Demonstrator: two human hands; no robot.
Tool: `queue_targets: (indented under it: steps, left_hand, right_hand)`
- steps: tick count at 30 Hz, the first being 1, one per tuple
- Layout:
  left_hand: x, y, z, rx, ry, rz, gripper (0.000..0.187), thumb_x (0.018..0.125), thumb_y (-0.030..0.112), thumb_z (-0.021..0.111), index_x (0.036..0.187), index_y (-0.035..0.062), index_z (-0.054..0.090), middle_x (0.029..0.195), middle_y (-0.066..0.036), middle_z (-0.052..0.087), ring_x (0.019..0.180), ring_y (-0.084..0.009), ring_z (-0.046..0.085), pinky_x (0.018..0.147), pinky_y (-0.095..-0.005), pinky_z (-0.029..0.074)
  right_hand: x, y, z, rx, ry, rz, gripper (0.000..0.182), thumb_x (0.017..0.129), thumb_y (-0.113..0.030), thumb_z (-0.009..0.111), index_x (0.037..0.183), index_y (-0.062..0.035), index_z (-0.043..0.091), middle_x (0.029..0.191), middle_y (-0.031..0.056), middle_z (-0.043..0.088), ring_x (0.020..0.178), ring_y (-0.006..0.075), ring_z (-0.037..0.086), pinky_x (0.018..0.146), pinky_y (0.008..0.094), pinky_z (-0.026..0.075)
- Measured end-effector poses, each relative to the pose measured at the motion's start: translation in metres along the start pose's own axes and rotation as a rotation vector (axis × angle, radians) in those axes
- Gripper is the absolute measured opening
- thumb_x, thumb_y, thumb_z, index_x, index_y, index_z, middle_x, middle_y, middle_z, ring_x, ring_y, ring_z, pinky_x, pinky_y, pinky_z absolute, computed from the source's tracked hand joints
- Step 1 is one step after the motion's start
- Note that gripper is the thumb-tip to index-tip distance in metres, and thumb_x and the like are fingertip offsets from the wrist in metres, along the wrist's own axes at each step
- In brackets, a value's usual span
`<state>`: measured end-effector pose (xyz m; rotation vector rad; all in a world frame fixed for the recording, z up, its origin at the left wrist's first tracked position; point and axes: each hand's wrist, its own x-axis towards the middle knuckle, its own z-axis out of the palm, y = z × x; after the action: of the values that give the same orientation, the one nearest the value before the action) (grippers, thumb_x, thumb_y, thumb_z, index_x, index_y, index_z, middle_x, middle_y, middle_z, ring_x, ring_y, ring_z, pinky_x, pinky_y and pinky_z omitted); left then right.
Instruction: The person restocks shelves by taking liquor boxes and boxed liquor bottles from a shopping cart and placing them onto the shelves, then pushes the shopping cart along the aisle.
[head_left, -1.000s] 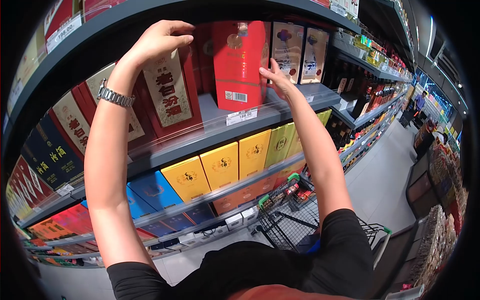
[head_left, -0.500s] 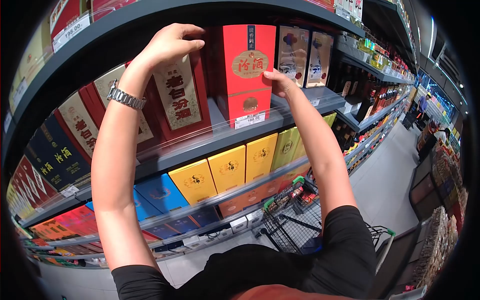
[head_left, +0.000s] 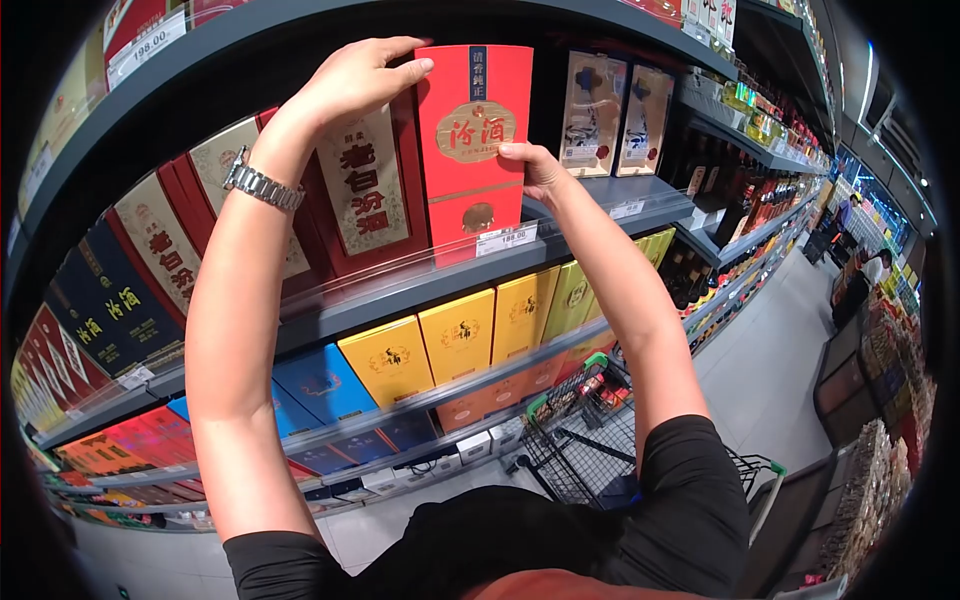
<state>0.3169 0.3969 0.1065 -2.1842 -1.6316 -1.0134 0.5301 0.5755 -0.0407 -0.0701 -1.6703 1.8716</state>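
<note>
A tall red box [head_left: 475, 130] with a gold oval label stands upright on the shelf [head_left: 400, 285], close beside a dark red box with a cream panel [head_left: 362, 190]. The fingertips of my left hand [head_left: 365, 78] touch the red box's top left corner, thumb and fingers apart. At the box's right side, my right hand [head_left: 535, 168] grips its edge, with the thumb on the front and the other fingers hidden behind. A price tag [head_left: 506, 240] sits on the shelf edge below the box.
Two clear-fronted bottle boxes [head_left: 592, 115] stand to the right. Yellow boxes [head_left: 457, 335] and blue boxes [head_left: 325, 385] fill the shelf below. A shopping cart [head_left: 580, 450] is beneath my right arm. People [head_left: 868, 280] are far down the aisle.
The red box has moved left, up against the dark red box. My right hand has shifted left with it, and my left hand now touches the box's top corner.
</note>
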Motion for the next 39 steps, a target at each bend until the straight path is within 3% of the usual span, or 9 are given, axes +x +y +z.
queue_targets:
  steps: [9,12,13,17,27,32,33,36,39]
  left_hand:
    - [0.004,-0.007,0.011,0.207,0.132,0.102,0.047,0.088,0.036,0.066,0.130,0.0155,0.064,0.113,-0.016,0.070,0.106,-0.0315,0.067,0.093,-0.0410,0.052]
    - [-0.001,0.004,0.006,0.251,0.107,0.034,0.046,0.086,0.040,0.067,0.126,0.0185,0.067,0.116,-0.014,0.070,0.112,-0.0317,0.064,0.096,-0.0430,0.051]
    - [-0.003,0.005,0.005,0.267,0.133,0.077,0.050,0.084,0.036,0.067,0.127,0.0101,0.065,0.115,-0.017,0.070,0.110,-0.0327,0.065,0.095,-0.0427,0.050]
    - [-0.010,0.015,0.001,0.194,0.096,0.020,0.052,0.084,0.037,0.067,0.128,0.0091,0.064,0.123,-0.017,0.066,0.119,-0.0330,0.060,0.101,-0.0422,0.047]
    - [-0.012,0.020,0.004,0.268,0.068,-0.053,0.050,0.090,0.041,0.062,0.134,0.0158,0.061,0.124,-0.012,0.067,0.119,-0.0302,0.060,0.101,-0.0415,0.047]
    - [-0.014,0.024,0.007,0.347,0.107,-0.055,0.043,0.093,0.035,0.059,0.132,0.0190,0.062,0.121,-0.011,0.068,0.112,-0.0285,0.065,0.092,-0.0424,0.051]
    - [-0.017,0.013,0.007,0.286,0.189,0.117,0.041,0.092,0.027,0.057,0.125,0.0041,0.060,0.122,-0.018,0.065,0.116,-0.0343,0.060,0.103,-0.0421,0.044]
    - [-0.020,0.021,0.007,0.423,0.193,0.094,0.044,0.094,0.031,0.052,0.128,0.0031,0.059,0.124,-0.020,0.064,0.116,-0.0345,0.060,0.101,-0.0425,0.046]
    - [-0.039,0.028,0.019,0.608,0.327,0.197,0.048,0.092,0.023,0.058,0.135,0.0028,0.052,0.136,-0.021,0.055,0.125,-0.0381,0.052,0.105,-0.0479,0.041]
  right_hand:
    - [0.001,0.009,-0.028,-0.070,0.041,0.050,0.075,0.074,-0.031,0.077,0.137,-0.0038,0.048,0.127,0.0130,0.061,0.116,0.0247,0.061,0.100,0.0443,0.050]
    - [0.003,0.017,-0.040,-0.057,0.047,0.002,0.078,0.072,-0.031,0.078,0.137,0.0001,0.048,0.128,0.0158,0.061,0.116,0.0287,0.062,0.102,0.0452,0.049]
    - [0.007,0.021,-0.048,-0.037,0.033,-0.031,0.077,0.072,-0.030,0.077,0.137,0.0009,0.048,0.128,0.0163,0.061,0.117,0.0298,0.061,0.102,0.0454,0.049]
    - [0.016,0.037,-0.080,0.072,-0.026,-0.035,0.070,0.077,-0.029,0.074,0.136,0.0003,0.049,0.129,0.0162,0.061,0.118,0.0304,0.061,0.102,0.0458,0.049]
    - [-0.013,0.025,-0.033,-0.098,0.125,0.025,0.070,0.082,-0.030,0.072,0.139,0.0001,0.044,0.133,0.0144,0.057,0.122,0.0270,0.057,0.104,0.0415,0.046]
    - [-0.046,0.010,0.010,-0.430,0.184,-0.434,0.093,0.081,-0.020,0.075,0.155,-0.0033,0.021,0.155,0.0164,0.032,0.145,0.0282,0.031,0.118,0.0398,0.022]
    - [-0.054,0.014,-0.001,-0.395,0.285,-0.516,0.096,0.079,-0.018,0.077,0.156,-0.0055,0.020,0.156,0.0173,0.029,0.146,0.0321,0.028,0.118,0.0446,0.022]
    - [-0.111,0.015,-0.005,-0.384,0.519,-0.700,0.086,0.080,-0.009,0.074,0.152,-0.0068,0.028,0.152,0.0165,0.035,0.143,0.0333,0.034,0.116,0.0485,0.027]
    - [-0.178,0.043,-0.025,-0.472,0.774,-0.773,0.074,0.080,0.001,0.071,0.146,-0.0060,0.038,0.146,0.0118,0.043,0.130,0.0266,0.046,0.109,0.0420,0.038]
